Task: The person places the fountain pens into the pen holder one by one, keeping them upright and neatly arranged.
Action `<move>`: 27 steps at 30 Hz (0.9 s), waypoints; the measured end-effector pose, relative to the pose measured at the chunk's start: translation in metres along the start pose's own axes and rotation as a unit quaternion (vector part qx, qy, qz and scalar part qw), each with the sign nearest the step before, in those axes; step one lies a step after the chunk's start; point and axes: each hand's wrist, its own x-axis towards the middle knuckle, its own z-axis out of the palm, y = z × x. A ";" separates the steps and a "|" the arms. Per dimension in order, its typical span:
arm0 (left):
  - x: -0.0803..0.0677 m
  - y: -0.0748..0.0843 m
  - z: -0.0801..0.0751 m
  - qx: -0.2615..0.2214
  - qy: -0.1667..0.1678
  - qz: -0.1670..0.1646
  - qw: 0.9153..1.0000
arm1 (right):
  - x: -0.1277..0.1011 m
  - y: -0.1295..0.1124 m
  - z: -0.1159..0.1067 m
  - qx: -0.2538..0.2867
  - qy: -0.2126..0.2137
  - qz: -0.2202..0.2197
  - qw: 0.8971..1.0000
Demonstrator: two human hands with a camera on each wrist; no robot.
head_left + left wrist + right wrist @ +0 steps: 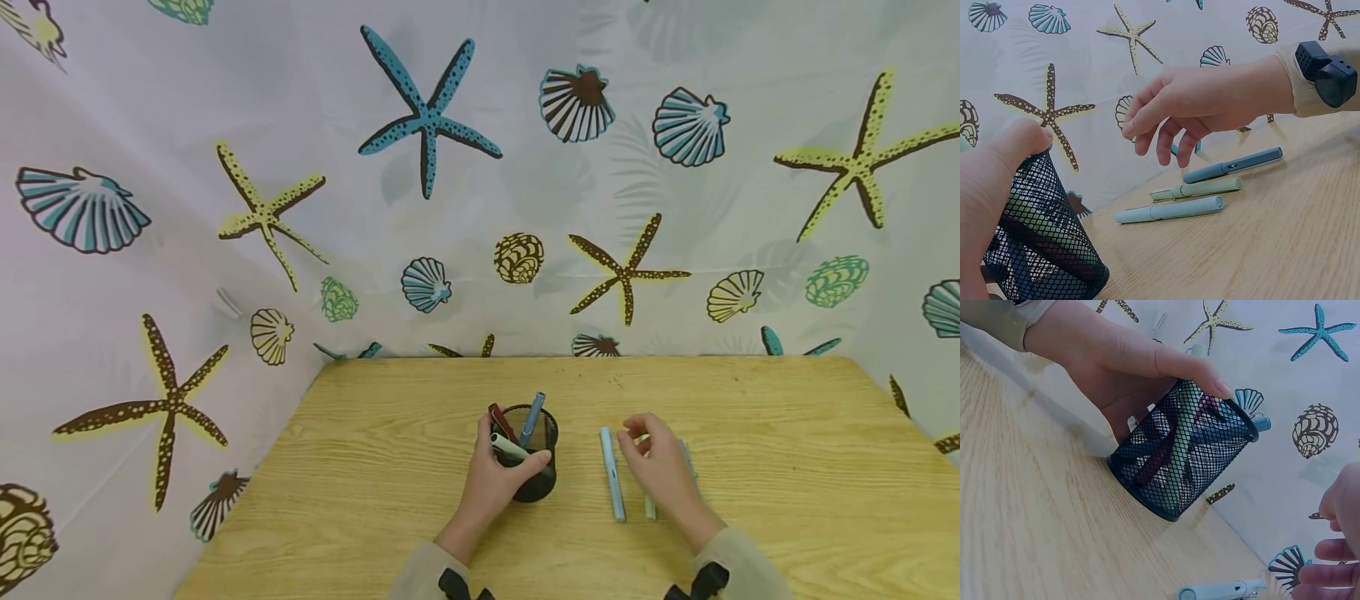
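Mesh cup: three pens, left grip clasping | table: three pens, right grip spread

The table is pale wood with a visible streaky grain and a matt, smooth face. The pen cup, gripped by the left hand, is black wire mesh — metal by the look of it, dull rather than shiny, with a solid rim at the base. To its right lie 3 pens in smooth matt plastic, pastel blue and green. The backdrop behind is thin printed cloth or plastic sheet — which one cannot be told — with a slight sheen and soft creases.
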 end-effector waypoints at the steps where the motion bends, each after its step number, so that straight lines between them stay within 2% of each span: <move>1: -0.002 0.006 -0.001 -0.001 -0.002 0.001 1.000 | -0.001 0.001 -0.001 -0.005 0.000 0.005 1.000; 6: -0.002 0.004 0.000 -0.002 -0.002 0.007 1.000 | -0.002 0.002 -0.011 -0.036 0.012 0.018 0.999; 8: 0.002 -0.007 0.002 -0.002 0.000 0.005 1.000 | -0.002 0.002 -0.015 -0.048 0.022 0.023 0.998; 16: 0.002 -0.006 0.002 0.003 0.000 0.003 1.000 | -0.004 0.009 -0.028 -0.091 0.036 0.064 0.993; 22: 0.003 -0.007 0.002 0.005 -0.001 0.000 1.000 | -0.009 0.018 -0.037 -0.137 0.025 0.106 0.985; 27: 0.003 -0.007 0.002 0.000 0.001 -0.002 1.000 | -0.011 0.022 -0.044 -0.172 -0.008 0.133 0.976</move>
